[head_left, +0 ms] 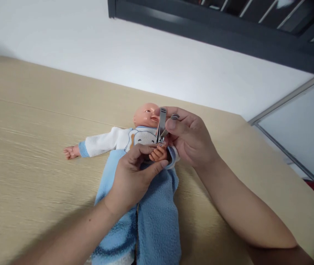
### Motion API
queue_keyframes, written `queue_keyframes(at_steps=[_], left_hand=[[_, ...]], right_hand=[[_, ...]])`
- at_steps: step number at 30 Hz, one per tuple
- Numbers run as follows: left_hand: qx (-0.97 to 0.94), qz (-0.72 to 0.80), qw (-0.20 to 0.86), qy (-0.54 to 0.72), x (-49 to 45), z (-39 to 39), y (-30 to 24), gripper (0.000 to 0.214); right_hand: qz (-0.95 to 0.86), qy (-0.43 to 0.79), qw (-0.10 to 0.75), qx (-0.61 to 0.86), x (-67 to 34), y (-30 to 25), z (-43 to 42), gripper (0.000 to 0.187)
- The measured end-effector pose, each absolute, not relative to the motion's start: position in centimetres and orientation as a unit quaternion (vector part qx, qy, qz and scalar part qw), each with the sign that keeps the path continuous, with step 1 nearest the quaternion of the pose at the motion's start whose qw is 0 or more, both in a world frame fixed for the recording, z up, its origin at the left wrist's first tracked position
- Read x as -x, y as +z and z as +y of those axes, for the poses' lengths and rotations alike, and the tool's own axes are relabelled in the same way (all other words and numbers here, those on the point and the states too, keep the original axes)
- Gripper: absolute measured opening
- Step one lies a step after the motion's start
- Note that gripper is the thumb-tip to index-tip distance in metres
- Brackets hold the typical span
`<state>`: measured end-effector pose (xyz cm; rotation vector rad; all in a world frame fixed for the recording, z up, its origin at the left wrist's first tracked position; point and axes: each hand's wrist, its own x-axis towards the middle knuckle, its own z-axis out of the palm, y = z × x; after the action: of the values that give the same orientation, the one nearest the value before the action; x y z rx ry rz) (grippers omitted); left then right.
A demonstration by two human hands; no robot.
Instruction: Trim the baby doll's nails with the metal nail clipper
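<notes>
A baby doll [146, 114] in a white and blue fleece outfit lies on its back on the table. My left hand [136, 173] is closed around the doll's hand [158, 154], thumb below and fingers above, lifting it over the doll's belly. In my right hand [191, 136] is a metal nail clipper [161, 123], pinched between thumb and fingers with its lever raised. The clipper's jaws are down at the doll's fingers; whether they touch a fingertip I cannot tell. The doll's other arm [99, 144] stretches out to the left on the table.
The light wooden table [35, 147] spreads under the doll, with a thin seam across it. Behind stands a white wall [63, 40] with a dark-framed window [201, 25]. On the right, a metal-edged panel [303, 121] borders the table, with something red low beside it.
</notes>
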<state>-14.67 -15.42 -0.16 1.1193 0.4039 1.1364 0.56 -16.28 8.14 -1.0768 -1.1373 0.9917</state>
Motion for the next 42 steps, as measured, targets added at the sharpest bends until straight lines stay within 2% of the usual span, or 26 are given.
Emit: queue_keyframes(at_steps=[6, 13, 22, 27, 34, 42], left_hand=[[-0.484, 0.200, 0.705, 0.479, 14.80, -15.08, 0.32, 0.033], [-0.558, 0.197, 0.649, 0.478, 15.00, -14.91, 0.32, 0.026], [-0.566, 0.196, 0.643, 0.477, 15.11, -15.03, 0.54, 0.024], [-0.571, 0.194, 0.640, 0.475, 15.15, -15.05, 0.42, 0.023], [-0.581, 0.189, 0.640, 0.466, 15.05, -14.94, 0.30, 0.023], [-0.588, 0.185, 0.642, 0.455, 15.17, -14.97, 0.31, 0.019]], right_hand=[[-0.489, 0.442, 0.590, 0.466, -0.56, 7.92, -16.01, 0.035], [-0.501, 0.445, 0.583, 0.459, -0.45, 7.47, -15.90, 0.037], [-0.518, 0.433, 0.559, 0.481, -0.52, 7.46, -15.86, 0.031], [-0.507, 0.467, 0.548, 0.474, -0.60, 7.27, -15.84, 0.038], [-0.517, 0.477, 0.526, 0.478, -0.91, 7.23, -15.77, 0.035], [-0.519, 0.488, 0.518, 0.474, -0.87, 7.42, -15.82, 0.040]])
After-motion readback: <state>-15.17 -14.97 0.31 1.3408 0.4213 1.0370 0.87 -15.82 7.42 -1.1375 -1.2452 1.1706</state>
